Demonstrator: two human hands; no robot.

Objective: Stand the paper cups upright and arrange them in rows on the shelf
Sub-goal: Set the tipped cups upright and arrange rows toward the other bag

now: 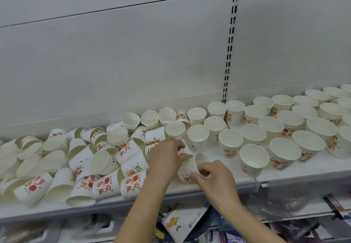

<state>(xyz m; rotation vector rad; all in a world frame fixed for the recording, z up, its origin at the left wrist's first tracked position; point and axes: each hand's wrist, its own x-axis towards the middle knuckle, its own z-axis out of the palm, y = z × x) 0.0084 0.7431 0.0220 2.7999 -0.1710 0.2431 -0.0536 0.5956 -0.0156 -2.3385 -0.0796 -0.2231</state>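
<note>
White paper cups with red and green print cover the shelf [296,170]. On the right, several upright cups [254,160] stand in rows. On the left lies a heap of tipped cups [106,184]. Between them, near the front edge, one tilted cup [188,168] lies on its side with its mouth facing right. My right hand [210,176] pinches this cup's rim. My left hand [167,157] holds the same cup at its base end, with fingers curled, and partly hides another cup behind it.
The grey back panel rises behind the cups, with a slotted upright post [228,52] right of centre. Below the shelf's front lip [190,195] a lower shelf holds packaged goods and a printed paper bag [182,223].
</note>
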